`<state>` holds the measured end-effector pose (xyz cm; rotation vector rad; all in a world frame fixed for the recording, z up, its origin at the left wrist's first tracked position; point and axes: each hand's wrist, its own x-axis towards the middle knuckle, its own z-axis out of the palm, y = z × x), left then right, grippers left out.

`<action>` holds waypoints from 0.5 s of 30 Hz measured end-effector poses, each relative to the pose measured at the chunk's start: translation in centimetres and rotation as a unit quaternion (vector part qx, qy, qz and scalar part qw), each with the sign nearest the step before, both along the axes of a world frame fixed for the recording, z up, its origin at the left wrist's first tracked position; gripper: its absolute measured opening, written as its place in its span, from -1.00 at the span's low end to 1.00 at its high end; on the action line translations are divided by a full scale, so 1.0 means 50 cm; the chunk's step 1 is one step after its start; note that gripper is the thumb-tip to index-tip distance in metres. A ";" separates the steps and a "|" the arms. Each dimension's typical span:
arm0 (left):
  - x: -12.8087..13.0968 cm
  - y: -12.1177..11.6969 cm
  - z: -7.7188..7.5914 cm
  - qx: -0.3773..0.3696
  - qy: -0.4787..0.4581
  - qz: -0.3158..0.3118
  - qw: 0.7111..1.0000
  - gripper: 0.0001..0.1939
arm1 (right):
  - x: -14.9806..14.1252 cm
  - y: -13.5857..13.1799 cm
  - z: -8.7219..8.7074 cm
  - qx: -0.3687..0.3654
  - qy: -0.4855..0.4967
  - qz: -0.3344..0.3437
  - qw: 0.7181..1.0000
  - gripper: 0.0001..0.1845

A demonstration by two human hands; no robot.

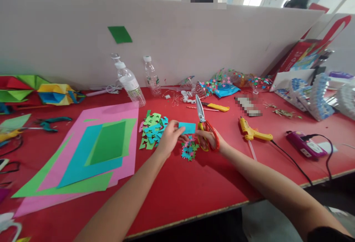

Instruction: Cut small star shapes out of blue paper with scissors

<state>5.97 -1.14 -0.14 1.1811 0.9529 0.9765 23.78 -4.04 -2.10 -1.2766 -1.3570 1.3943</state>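
Observation:
My left hand (171, 135) pinches a small rectangle of blue paper (188, 127) between thumb and fingers. Red-and-yellow-handled scissors (200, 110) are gripped in my right hand (212, 141), blades pointing up and away, just right of the paper. Below both hands lies a little heap of pink, blue and green paper stars (189, 152). Left of my left hand is a pile of green and blue paper scraps (151, 131) with cut-out shapes in them. Farther left, large pink, green and blue paper sheets (111, 145) overlap on the red table (177, 201).
A yellow glue gun (253, 131) with its cord lies right, beside a purple power strip (306, 145). Behind are a yellow utility knife (217, 107), plastic bottles (130, 83) and a white partition (177, 38). Green-handled pliers (51, 123) rest at left.

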 end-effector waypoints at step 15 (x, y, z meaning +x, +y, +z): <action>0.002 -0.030 -0.029 -0.028 -0.034 -0.091 0.995 -0.68 | 0.000 0.006 0.031 0.035 -0.081 -0.024 0.996 -0.45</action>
